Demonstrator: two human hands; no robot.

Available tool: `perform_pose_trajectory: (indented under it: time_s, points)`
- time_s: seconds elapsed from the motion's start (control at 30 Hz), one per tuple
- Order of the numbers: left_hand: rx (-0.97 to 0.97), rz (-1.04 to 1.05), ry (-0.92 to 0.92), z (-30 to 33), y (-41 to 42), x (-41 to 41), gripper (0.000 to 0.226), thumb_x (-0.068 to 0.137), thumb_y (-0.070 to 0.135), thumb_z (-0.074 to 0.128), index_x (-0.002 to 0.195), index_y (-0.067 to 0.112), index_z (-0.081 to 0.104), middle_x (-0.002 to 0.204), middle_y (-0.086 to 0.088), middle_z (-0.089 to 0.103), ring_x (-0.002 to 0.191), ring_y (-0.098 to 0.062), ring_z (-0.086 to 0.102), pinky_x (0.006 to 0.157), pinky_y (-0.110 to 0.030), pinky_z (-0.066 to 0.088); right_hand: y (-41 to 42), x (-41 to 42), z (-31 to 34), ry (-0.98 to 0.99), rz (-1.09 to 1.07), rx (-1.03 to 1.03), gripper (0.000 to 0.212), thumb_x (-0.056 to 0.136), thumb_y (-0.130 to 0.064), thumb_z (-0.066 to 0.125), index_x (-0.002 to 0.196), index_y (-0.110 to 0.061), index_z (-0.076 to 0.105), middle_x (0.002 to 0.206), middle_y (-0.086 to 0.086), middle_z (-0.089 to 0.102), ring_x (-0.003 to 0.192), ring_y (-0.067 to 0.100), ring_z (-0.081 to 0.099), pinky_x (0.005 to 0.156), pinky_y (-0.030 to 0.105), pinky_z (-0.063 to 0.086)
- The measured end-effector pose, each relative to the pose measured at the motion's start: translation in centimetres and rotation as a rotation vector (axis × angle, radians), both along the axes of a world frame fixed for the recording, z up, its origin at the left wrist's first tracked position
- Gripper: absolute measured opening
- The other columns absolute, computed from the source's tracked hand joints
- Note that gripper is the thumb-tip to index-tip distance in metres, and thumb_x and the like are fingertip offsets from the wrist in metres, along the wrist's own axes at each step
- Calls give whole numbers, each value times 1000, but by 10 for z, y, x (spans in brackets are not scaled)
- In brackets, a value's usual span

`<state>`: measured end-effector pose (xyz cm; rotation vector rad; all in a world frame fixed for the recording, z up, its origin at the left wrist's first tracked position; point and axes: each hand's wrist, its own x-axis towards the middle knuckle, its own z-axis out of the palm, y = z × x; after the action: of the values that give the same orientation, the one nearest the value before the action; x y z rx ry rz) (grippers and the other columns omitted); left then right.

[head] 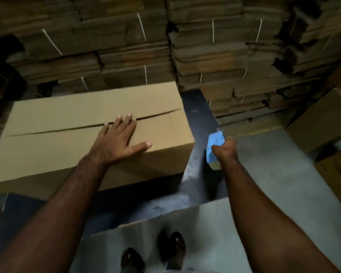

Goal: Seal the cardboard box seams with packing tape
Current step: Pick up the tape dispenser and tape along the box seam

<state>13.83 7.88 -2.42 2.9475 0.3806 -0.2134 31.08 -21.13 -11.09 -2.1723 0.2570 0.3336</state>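
Note:
A large brown cardboard box (71, 146) lies on a dark low platform, its two top flaps closed and meeting in a bare seam (158, 115) that gapes a little toward the right. My left hand (118, 140) rests flat on the top, fingers spread, fingertips on the seam. To the right of the box, over the platform, my right hand (225, 149) is closed around a blue tape dispenser (215, 143) with a tan roll of tape at its lower end. The dispenser is apart from the box.
Tall stacks of flattened cardboard bundles (215, 62) tied with white string fill the background. More boxes (321, 123) stand at the right. A flat cardboard sheet (165, 233) lies on the grey floor by my feet (173, 247). The dark platform (197, 115) shows right of the box.

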Motion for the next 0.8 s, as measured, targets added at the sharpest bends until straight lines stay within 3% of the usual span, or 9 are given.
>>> perform_pose_trajectory:
  time_s: [0.1,0.2,0.23,0.3,0.37,0.47,0.57,0.67,0.8]
  points:
    - [-43,51,1,4,-5,-2,123,60,99,7,159,26,8,165,8,-7,152,-15,-4,122,-49,3,8,45,72,-129,73,102,65,76,-9,66,136,-5,41,122,18,61,104,34,63,89,44,53]
    - [-131,91,-18,7,-9,-5,123,59,100,16,158,26,16,165,11,1,152,-12,0,122,-48,3,43,55,154,-287,254,288,67,65,-14,56,132,-13,52,114,13,67,91,25,66,76,39,55]
    - [-230,124,-53,13,-8,-6,117,63,97,24,156,26,24,164,11,10,151,-13,7,122,-48,7,60,52,176,-328,317,341,64,63,-16,57,128,-15,56,111,9,68,88,22,66,72,36,54]
    - [-599,266,-217,32,-5,-6,89,77,83,44,143,23,50,152,4,44,142,-17,38,117,-44,30,95,36,213,-367,449,466,53,67,-19,72,118,-16,58,105,7,70,81,15,65,67,30,53]
    - [-954,465,-467,59,2,-3,55,94,60,50,120,15,67,123,-3,68,118,-22,61,97,-35,49,132,11,233,-365,615,506,47,73,-13,84,111,-17,56,95,-1,69,74,5,64,65,22,53]
    - [-1206,658,-662,110,20,-4,59,101,55,37,106,7,70,105,-10,75,92,-23,69,81,-34,50,180,-18,232,-430,862,309,60,65,-25,90,113,-24,54,97,-8,65,89,11,65,75,32,56]
    - [-1248,793,-772,139,43,-32,62,99,58,39,92,5,70,90,-13,75,77,-23,66,80,-38,52,222,-53,230,-417,1049,154,58,62,-39,84,111,-30,54,102,-7,60,92,14,60,75,40,57]
    - [-1242,899,-790,147,58,-68,45,97,49,52,87,7,67,75,-9,69,65,-20,64,80,-40,56,251,-85,223,-352,1158,104,59,63,-40,85,113,-31,54,105,-6,58,94,15,59,76,43,59]
    - [-1274,958,-743,145,76,-103,28,97,31,55,90,9,71,58,-2,67,71,-25,69,81,-44,59,277,-110,212,-284,1242,108,67,54,-47,85,113,-32,58,107,-3,61,95,18,62,81,48,58]
